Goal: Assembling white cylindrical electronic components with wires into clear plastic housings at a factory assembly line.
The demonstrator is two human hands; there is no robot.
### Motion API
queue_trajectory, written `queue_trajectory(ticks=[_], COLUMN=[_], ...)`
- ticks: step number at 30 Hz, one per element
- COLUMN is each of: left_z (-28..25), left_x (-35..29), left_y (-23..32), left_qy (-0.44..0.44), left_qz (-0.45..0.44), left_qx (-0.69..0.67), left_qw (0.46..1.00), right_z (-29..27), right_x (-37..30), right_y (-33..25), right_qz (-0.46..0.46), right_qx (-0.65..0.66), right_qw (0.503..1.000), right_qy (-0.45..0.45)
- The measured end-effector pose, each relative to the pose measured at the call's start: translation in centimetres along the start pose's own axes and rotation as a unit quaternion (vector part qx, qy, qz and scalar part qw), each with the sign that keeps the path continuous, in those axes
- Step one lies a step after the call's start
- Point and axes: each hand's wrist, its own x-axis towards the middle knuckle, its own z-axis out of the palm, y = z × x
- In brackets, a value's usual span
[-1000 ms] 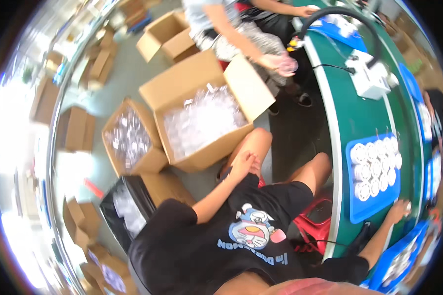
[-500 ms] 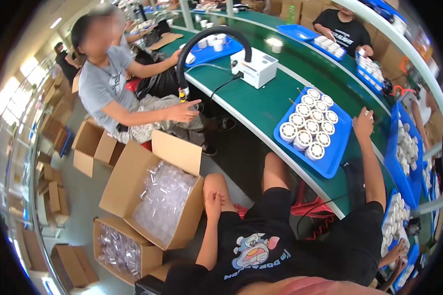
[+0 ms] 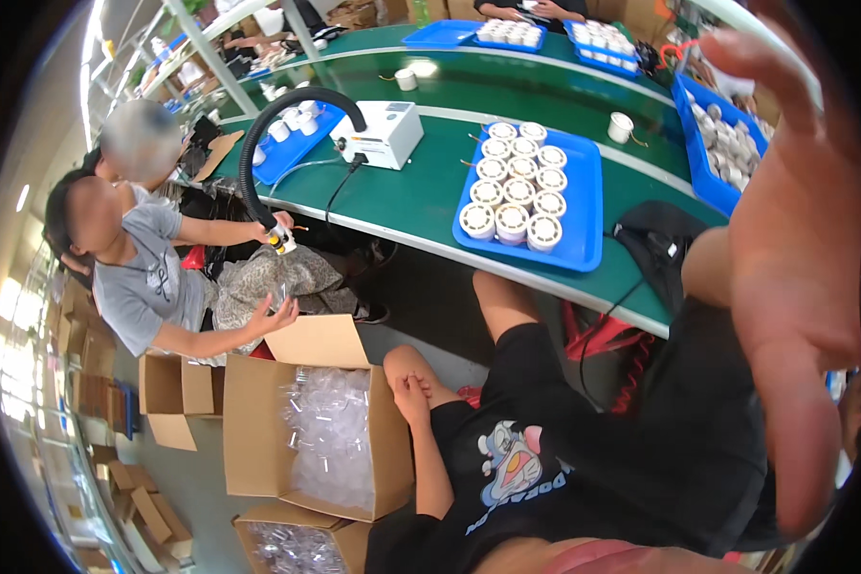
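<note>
My left hand (image 3: 411, 397) rests on my bare thigh with its fingers curled in; anything inside them is hidden. My right hand (image 3: 794, 220) is raised very close at the right, large and blurred, its fingers apart and nothing in them. On the green table in front of me, a blue tray (image 3: 584, 215) holds rows of white round parts (image 3: 519, 191) with slotted tops. Beyond it, a single white part (image 3: 621, 127) with a thin wire stands on the green belt. A black cloth item (image 3: 655, 239) lies right of the tray.
An open carton (image 3: 258, 430) of clear plastic pieces stands left of my leg, a second carton (image 3: 349, 545) below it. A white box machine (image 3: 383, 134) with a black hose (image 3: 249, 172) sits on the table. Left, a co-worker (image 3: 153, 277) handles the hose end. Another blue tray (image 3: 717, 187) stands right.
My view has turned right. My right hand has left the far side of the tray and come up close. The single white part now shows on the belt. My left hand stays on my thigh.
</note>
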Motion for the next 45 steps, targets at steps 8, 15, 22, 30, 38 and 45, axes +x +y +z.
queue_trajectory(ticks=[8, 15, 22, 30, 38, 45], left_z=[-0.4, -2.5, -5.4, -0.4, 1.5, 26.3], left_x=[0.8, 0.1, -3.0, 0.6, -1.0, 26.0], left_y=[-1.8, -11.9, -10.0, 0.9, 0.0, 14.5], left_qy=[0.007, 0.026, 0.054, -0.029, -0.044, 0.005], left_qz=[0.029, 0.143, 0.213, 0.072, 0.026, 0.459], left_qx=[-0.081, -0.007, 0.03, -0.037, -0.061, 0.021], left_qw=[0.996, 0.989, 0.975, 0.996, 0.997, 0.888], right_z=[-0.9, -2.2, 1.1, 7.1, 3.0, -2.5], right_x=[3.3, 9.5, 7.6, -1.1, 0.9, 10.2], right_y=[1.4, -0.1, 0.6, -2.4, 1.1, 4.6], right_qz=[-0.136, -0.26, -0.262, 0.042, 0.0, -0.306], right_qx=[-0.061, -0.103, -0.03, 0.057, -0.022, -0.183], right_qw=[0.988, 0.959, 0.963, 0.991, 0.99, 0.926], right_qy=[0.044, 0.042, 0.045, 0.116, 0.139, 0.124])
